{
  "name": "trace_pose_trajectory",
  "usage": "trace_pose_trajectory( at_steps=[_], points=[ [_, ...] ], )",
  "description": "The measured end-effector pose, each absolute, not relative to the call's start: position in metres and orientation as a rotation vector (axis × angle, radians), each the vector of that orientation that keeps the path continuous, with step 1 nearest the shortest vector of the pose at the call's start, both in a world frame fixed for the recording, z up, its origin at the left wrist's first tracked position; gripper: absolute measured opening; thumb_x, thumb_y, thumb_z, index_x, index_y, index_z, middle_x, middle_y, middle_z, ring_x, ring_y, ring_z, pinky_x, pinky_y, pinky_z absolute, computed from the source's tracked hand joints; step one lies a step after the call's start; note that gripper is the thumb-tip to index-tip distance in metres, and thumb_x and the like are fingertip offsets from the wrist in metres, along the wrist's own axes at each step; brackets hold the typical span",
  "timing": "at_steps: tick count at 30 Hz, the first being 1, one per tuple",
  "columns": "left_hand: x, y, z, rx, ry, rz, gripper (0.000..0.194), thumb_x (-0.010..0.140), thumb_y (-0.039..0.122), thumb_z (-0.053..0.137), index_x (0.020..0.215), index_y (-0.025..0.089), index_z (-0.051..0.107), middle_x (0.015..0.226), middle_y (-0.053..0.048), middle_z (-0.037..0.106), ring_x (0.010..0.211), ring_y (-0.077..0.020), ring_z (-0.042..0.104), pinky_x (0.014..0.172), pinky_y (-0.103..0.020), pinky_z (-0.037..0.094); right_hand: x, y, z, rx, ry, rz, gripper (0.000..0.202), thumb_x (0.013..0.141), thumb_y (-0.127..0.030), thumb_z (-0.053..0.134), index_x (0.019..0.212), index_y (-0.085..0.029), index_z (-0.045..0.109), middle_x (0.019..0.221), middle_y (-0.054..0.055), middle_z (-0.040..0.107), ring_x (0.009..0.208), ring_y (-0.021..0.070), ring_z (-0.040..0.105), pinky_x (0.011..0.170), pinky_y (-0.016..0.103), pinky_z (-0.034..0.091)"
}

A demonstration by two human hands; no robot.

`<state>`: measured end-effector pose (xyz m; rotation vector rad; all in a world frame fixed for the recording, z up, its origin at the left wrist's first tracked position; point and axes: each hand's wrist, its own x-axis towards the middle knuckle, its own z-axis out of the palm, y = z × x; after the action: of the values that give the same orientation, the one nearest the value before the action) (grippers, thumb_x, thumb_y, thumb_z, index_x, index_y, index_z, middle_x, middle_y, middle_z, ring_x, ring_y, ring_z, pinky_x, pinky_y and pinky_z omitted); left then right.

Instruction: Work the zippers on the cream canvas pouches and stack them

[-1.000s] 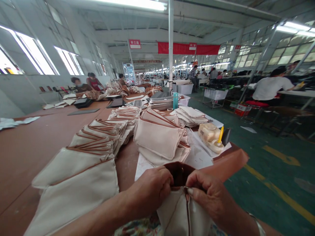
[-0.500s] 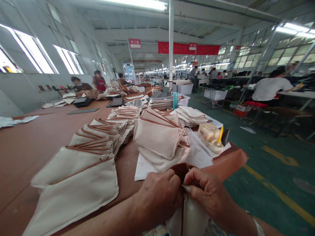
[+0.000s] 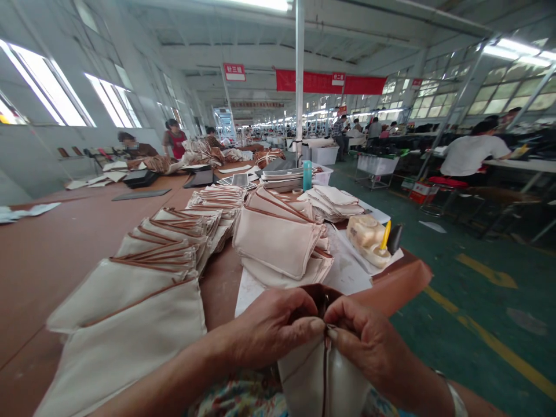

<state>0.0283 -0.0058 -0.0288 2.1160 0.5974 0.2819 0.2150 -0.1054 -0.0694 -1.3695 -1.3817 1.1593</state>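
Note:
Close to my body, my left hand (image 3: 275, 327) and my right hand (image 3: 373, 347) meet at a cream leather bag piece (image 3: 304, 379) with a dark brown seam down its middle. Both thumbs and index fingers pinch it at the top of that seam. Whatever small part lies between the fingertips is mostly hidden. A brown flap of the piece curves up behind my fingers. Just beyond my hands sits a stack of cream pieces with brown edges (image 3: 278, 240). To the left, a long overlapping row of similar pieces (image 3: 143, 330) lies on the brown table (image 3: 108, 226).
At the right table corner stand a glue container (image 3: 367, 234), a yellow-handled tool (image 3: 386, 234) and a dark cone-shaped object (image 3: 395, 238) on white paper. A turquoise bottle (image 3: 307, 175) stands behind the stack. Co-workers sit and stand farther away.
My left hand has opened out from a curled fist, its thumb now stretched to the seam top. My right hand stays pinched there. The view has shifted slightly.

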Motion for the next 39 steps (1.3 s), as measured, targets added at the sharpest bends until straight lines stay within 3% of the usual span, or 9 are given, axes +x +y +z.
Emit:
trace_pose_trajectory(
  at_steps=[4,8,15,21,24,27,33,36,39],
  points=[
    [0.034,-0.007,-0.038,1.875,0.540,0.115,0.037,0.085,0.046,0.062,0.090,0.010,0.069,0.069,0.003,0.048,0.063,-0.0098,0.037,0.053,-0.019,0.027,0.212,-0.102,-0.065,-1.433,-1.401,1.120,0.014,0.083,-0.028,0.058,0.087,-0.014,0.060,0.062,-0.005,0.045,0.056,0.0106,0.036,0.050,0.022,0.028],
    [0.038,-0.005,-0.049,1.760,0.605,0.101,0.029,0.080,0.036,0.063,0.083,0.008,0.071,0.063,0.004,0.044,0.059,-0.0084,0.031,0.050,-0.020,0.023,0.211,-0.103,-0.061,-1.443,-1.452,1.095,0.011,0.081,-0.026,0.059,0.080,-0.015,0.059,0.062,-0.003,0.048,0.056,0.0111,0.040,0.049,0.022,0.030],
    [0.034,-0.011,-0.045,1.394,0.688,0.048,0.023,0.063,0.028,0.071,0.078,0.010,0.074,0.062,0.001,0.055,0.054,-0.0081,0.037,0.049,-0.019,0.027,0.224,-0.109,-0.059,-1.089,-1.819,0.828,0.013,0.090,-0.017,0.050,0.085,-0.019,0.061,0.073,0.000,0.057,0.065,0.0135,0.050,0.061,0.023,0.040],
    [0.032,-0.018,-0.045,1.142,0.677,0.101,0.051,0.076,0.060,0.066,0.075,0.008,0.070,0.065,-0.003,0.056,0.053,-0.0094,0.040,0.048,-0.021,0.028,0.232,-0.106,-0.055,-0.905,-2.106,0.540,0.014,0.091,-0.013,0.048,0.089,-0.022,0.058,0.079,0.003,0.059,0.071,0.0156,0.053,0.070,0.028,0.042],
    [0.030,-0.016,-0.043,1.289,0.594,0.044,0.046,0.074,0.055,0.073,0.071,0.010,0.063,0.059,0.004,0.043,0.052,-0.0070,0.030,0.048,-0.020,0.022,0.232,-0.107,-0.055,-0.909,-2.170,0.449,0.014,0.091,-0.014,0.048,0.093,-0.022,0.059,0.079,0.004,0.060,0.070,0.0163,0.053,0.065,0.026,0.041],
    [0.028,-0.015,-0.037,1.605,0.527,0.038,0.042,0.085,0.051,0.063,0.079,0.010,0.066,0.064,0.004,0.043,0.059,-0.0086,0.032,0.052,-0.020,0.025,0.232,-0.112,-0.059,-0.932,-2.163,0.355,0.011,0.090,-0.015,0.050,0.093,-0.022,0.059,0.071,0.002,0.058,0.065,0.0163,0.050,0.062,0.027,0.039],
    [0.026,-0.020,-0.023,2.039,0.427,0.039,0.038,0.097,0.043,0.047,0.087,0.011,0.067,0.068,0.003,0.047,0.062,-0.0093,0.038,0.055,-0.019,0.031,0.238,-0.121,-0.055,-1.162,-1.881,0.867,0.022,0.093,-0.036,0.050,0.107,-0.020,0.056,0.083,0.004,0.060,0.074,0.0186,0.055,0.065,0.027,0.044],
    [0.027,-0.021,-0.018,2.109,0.383,0.040,0.035,0.098,0.038,0.045,0.089,0.012,0.067,0.071,0.002,0.051,0.063,-0.0093,0.042,0.056,-0.018,0.032,0.241,-0.116,-0.042,-1.219,-1.834,1.095,0.037,0.103,-0.039,0.030,0.096,-0.019,0.060,0.085,0.003,0.059,0.077,0.0168,0.054,0.069,0.025,0.043],
    [0.027,-0.021,-0.016,2.167,0.357,0.050,0.033,0.098,0.036,0.044,0.089,0.013,0.067,0.074,0.002,0.053,0.065,-0.0096,0.044,0.058,-0.018,0.034,0.240,-0.110,-0.034,-1.223,-1.938,1.150,0.039,0.102,-0.041,0.036,0.081,-0.017,0.059,0.074,0.000,0.054,0.066,0.0125,0.047,0.060,0.022,0.038]
  ],
)
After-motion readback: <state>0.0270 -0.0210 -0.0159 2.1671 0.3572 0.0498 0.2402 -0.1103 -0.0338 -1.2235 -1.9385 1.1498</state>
